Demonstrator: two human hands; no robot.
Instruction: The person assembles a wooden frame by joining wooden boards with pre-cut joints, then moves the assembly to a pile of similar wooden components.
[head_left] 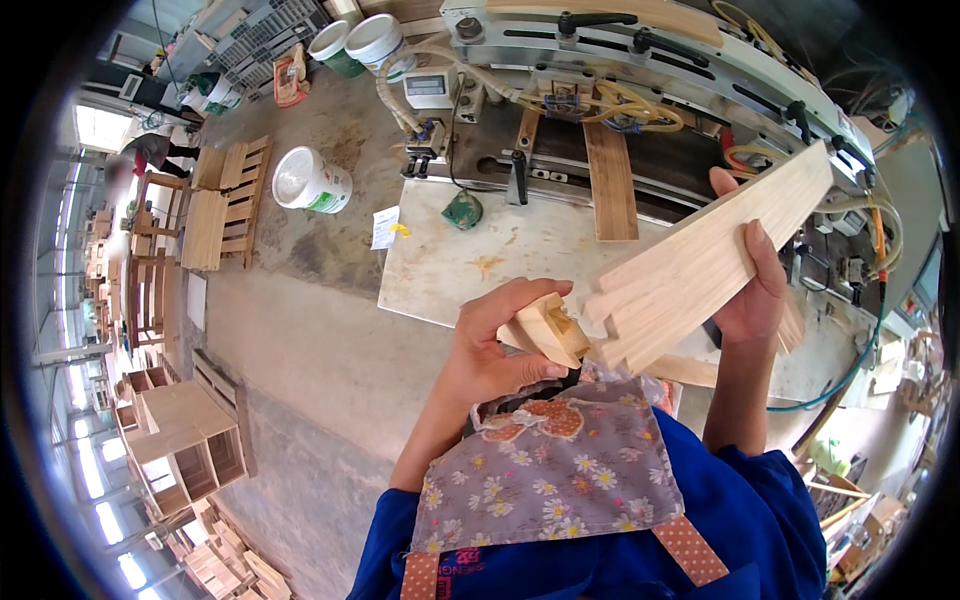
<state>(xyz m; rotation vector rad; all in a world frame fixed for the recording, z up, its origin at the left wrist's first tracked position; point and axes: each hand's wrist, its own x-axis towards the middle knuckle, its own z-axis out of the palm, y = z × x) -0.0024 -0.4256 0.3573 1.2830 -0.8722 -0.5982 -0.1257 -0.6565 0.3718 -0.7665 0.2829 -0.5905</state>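
Observation:
My left hand (492,345) is closed round a small pale wooden block (548,330) with a hollow cut into its end. In my right hand (755,285) is a flat pale wooden board (715,255), gripped at its right edge with the thumb across the face. The board slants up to the right, and its lower left end is stepped with tongue-like cuts. That end hangs close to the block; I cannot tell whether they touch. Below both hands is the flowered apron (550,470) on my front.
A machine (640,60) with clamps and yellow hoses spans the far side of a pale worktable (430,260). A darker wooden strip (610,185) lies under its clamps. A green-based object (462,210) sits on the table. Beyond are a white bucket (312,182) and a wooden pallet (240,200).

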